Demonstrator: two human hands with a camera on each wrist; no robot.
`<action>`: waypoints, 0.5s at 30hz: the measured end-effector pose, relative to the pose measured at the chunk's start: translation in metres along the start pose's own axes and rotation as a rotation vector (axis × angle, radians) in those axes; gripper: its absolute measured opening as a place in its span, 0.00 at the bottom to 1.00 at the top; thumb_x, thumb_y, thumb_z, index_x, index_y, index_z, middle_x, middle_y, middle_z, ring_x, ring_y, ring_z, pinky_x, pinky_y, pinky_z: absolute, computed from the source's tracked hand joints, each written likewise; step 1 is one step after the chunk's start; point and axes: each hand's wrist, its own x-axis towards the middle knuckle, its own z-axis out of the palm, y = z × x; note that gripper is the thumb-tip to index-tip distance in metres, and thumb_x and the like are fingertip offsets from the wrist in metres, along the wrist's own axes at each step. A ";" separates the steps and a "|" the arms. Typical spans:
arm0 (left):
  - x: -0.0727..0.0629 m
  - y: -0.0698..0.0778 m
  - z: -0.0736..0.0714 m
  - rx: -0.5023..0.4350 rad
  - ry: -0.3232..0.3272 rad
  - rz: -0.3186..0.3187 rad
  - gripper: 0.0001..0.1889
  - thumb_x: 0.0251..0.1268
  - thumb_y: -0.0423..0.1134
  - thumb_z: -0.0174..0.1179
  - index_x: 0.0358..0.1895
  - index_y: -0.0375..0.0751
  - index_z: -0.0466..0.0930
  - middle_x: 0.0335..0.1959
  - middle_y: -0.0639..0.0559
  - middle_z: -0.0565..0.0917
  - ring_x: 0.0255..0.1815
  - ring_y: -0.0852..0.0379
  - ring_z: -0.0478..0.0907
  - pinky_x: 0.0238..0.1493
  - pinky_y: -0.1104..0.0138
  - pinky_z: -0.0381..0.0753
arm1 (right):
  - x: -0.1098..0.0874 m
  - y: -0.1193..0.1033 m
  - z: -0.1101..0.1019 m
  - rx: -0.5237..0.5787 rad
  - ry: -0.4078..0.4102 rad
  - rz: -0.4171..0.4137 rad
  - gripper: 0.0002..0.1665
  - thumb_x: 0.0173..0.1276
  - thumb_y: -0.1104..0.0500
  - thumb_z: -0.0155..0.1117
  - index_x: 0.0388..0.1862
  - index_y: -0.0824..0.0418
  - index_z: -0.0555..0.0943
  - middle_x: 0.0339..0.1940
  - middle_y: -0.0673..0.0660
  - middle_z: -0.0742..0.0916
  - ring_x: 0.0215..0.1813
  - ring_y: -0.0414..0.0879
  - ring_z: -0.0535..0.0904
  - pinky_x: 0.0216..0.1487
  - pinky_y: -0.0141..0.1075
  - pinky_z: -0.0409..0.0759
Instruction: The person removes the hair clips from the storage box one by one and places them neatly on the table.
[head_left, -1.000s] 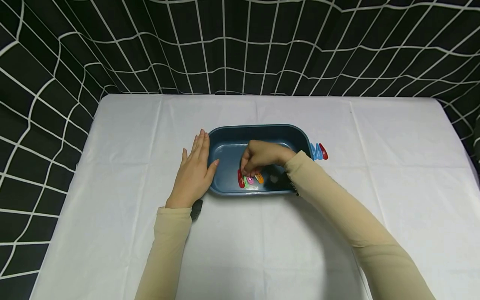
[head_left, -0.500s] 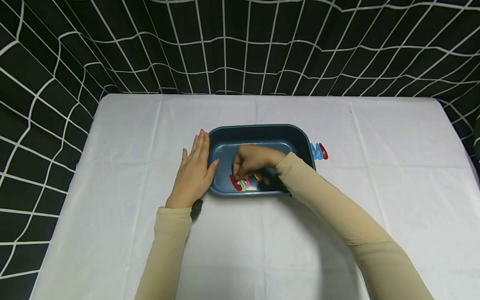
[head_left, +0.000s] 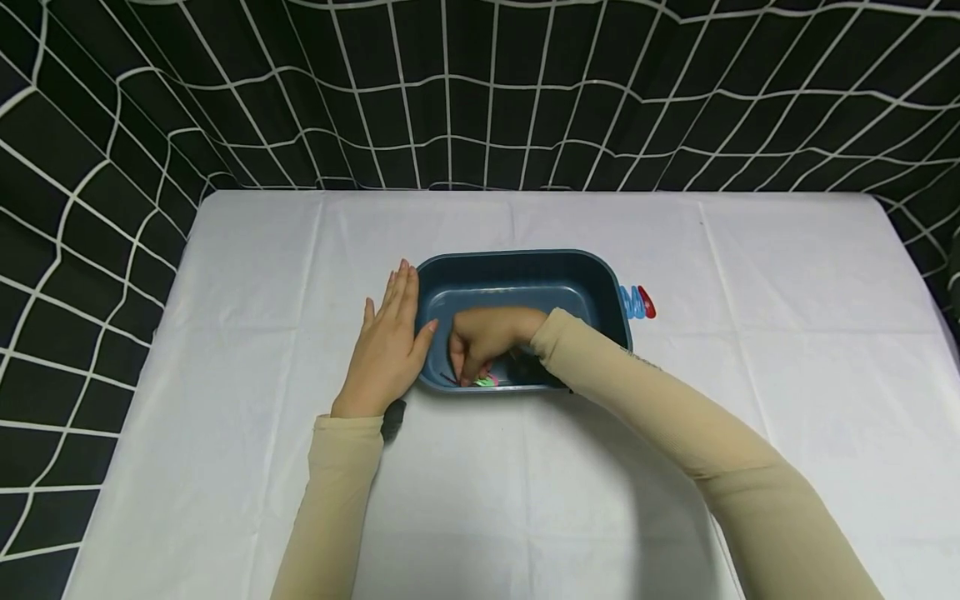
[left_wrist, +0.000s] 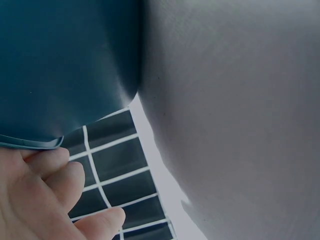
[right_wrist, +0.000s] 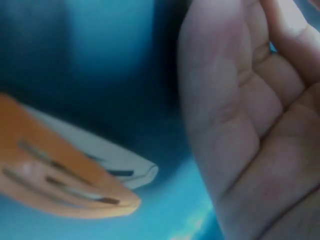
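A blue rectangular plastic basin (head_left: 517,297) sits on the table. My left hand (head_left: 385,350) rests with straight fingers along its left end, thumb at the rim; the left wrist view shows those fingers by the basin's wall. Inside, near the front left corner, my right hand (head_left: 487,332) has curled fingers pinching a snap hair clip, of which only a thin dark edge shows. A green hair clip (head_left: 485,382) and a pink one lie right beside the fingertips. In the right wrist view an orange hair clip (right_wrist: 65,170) overlaps a whitish one (right_wrist: 117,152) near the palm.
Two blue hair clips (head_left: 636,302) and a red one (head_left: 648,302) lie in a row outside the basin's right end. White cloth (head_left: 810,350) covers the table. Black panels with white netting (head_left: 517,100) stand behind and at the sides.
My right hand has moved left and toward the front of the basin. The red, green and pink clips shifted with it, and the red one is now mostly hidden. The left hand stays put.
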 end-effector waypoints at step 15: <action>0.000 0.001 0.000 0.011 0.010 -0.003 0.34 0.74 0.46 0.46 0.74 0.31 0.45 0.76 0.43 0.44 0.75 0.47 0.43 0.66 0.40 0.46 | -0.019 0.013 -0.011 0.086 0.042 -0.030 0.06 0.55 0.71 0.59 0.25 0.65 0.83 0.19 0.55 0.83 0.22 0.42 0.77 0.20 0.30 0.73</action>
